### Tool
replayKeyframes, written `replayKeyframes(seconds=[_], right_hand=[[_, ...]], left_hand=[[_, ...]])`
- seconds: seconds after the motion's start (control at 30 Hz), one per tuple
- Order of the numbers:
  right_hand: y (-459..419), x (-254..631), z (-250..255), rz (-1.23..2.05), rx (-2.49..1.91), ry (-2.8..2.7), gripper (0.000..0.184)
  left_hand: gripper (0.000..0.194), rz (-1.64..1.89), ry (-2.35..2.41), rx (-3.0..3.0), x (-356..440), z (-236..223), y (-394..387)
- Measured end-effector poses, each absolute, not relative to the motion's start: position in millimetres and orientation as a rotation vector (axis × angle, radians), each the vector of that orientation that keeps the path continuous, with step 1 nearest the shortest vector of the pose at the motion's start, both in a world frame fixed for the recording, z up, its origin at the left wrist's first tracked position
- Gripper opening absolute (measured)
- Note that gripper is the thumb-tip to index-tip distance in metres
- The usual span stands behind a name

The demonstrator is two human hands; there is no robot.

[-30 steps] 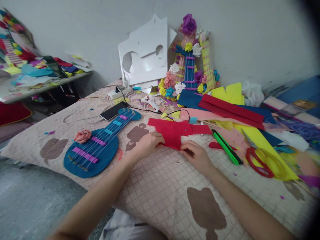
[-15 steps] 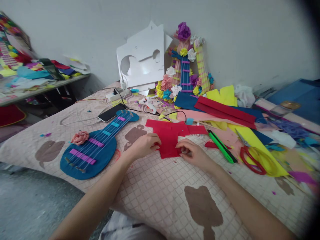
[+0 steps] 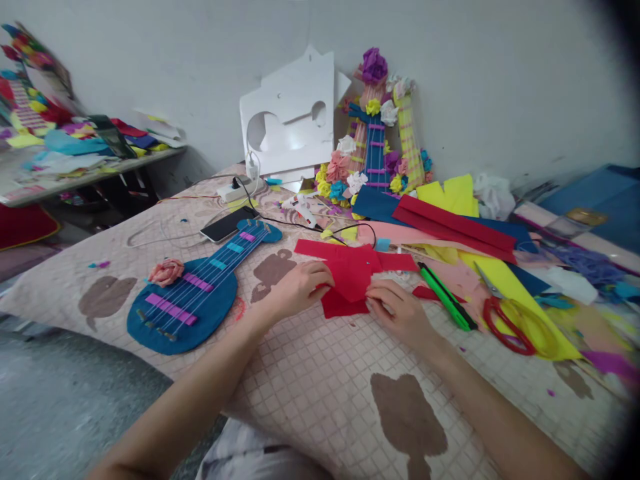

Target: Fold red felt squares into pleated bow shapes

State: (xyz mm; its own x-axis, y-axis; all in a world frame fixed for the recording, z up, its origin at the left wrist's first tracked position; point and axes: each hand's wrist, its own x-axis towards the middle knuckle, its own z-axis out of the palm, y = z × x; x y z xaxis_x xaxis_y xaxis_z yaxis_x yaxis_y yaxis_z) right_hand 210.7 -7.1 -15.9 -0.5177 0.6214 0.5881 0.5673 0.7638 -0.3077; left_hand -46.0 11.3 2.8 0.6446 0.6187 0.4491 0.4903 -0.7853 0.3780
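Note:
Pieces of red crepe paper (image 3: 347, 280) lie overlapped on the cloth between my hands, one of them folded over a lower one. My left hand (image 3: 305, 288) is closed, its fingertips pinching the left edge of the upper piece. On the opposite edge, my right hand (image 3: 397, 308) pinches the same paper between thumb and fingers. A red strip stretches out behind the sheet on both sides. Just right of my right hand lies a green utility knife (image 3: 447, 297). To the left rests a blue toy guitar (image 3: 187, 300) with a pink paper rose (image 3: 167, 272).
Red-and-yellow-handled scissors (image 3: 513, 327) lie among paper scraps at the right. Behind are a glue gun (image 3: 303, 210) with its cord, a phone (image 3: 227, 225) and a power strip (image 3: 239, 192). Decorated guitars (image 3: 376, 150) and white cut-out boards (image 3: 290, 133) lean on the wall.
The upper red paper has shifted and angled between my hands, showing more of the lower piece at the front. My hands have moved slightly right in view, which has also shifted.

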Motion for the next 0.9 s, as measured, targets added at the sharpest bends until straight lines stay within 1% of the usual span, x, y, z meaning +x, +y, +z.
replayKeyframes(seconds=[0.1, 0.2, 0.3, 0.57, 0.67, 0.77, 0.8, 0.9], right_hand=[[-21.5, 226.9, -11.3, -0.017, -0.886, -2.263, 0.021], [-35.2, 240.4, -13.7, 0.046, -0.911, -2.256, 0.021], [-42.1, 246.6, -17.9, 0.111, -0.961, -2.175, 0.018], [-38.7, 249.7, -27.3, 0.244, -1.024, -2.197, 0.014], [-38.1, 250.0, -30.8, 0.259, -1.028, -2.189, 0.013], [-38.2, 249.8, -31.6, 0.252, -1.034, -2.171, 0.013], [-38.2, 249.7, -31.4, 0.249, -1.037, -2.17, 0.013], [-38.5, 250.0, -31.3, 0.243, -1.032, -2.179, 0.014]], left_hand=[[0.015, 0.78, 0.845, 2.77, -31.3, 5.9, 9.2], [0.011, 0.605, 0.731, 2.931, -11.9, 7.1, 11.1], [0.011, 0.568, 0.653, 2.997, 3.9, 5.3, 16.8], [0.01, 0.562, 0.716, 2.834, -4.2, -7.7, 17.6], [0.005, 0.555, 0.74, 2.777, -10.8, -7.7, 15.8], [0.019, 0.567, 0.759, 2.746, -12.5, -7.2, 15.5], [0.019, 0.575, 0.758, 2.742, -12.4, -7.3, 15.6], [0.003, 0.579, 0.733, 2.751, -12.2, -8.2, 16.5]])
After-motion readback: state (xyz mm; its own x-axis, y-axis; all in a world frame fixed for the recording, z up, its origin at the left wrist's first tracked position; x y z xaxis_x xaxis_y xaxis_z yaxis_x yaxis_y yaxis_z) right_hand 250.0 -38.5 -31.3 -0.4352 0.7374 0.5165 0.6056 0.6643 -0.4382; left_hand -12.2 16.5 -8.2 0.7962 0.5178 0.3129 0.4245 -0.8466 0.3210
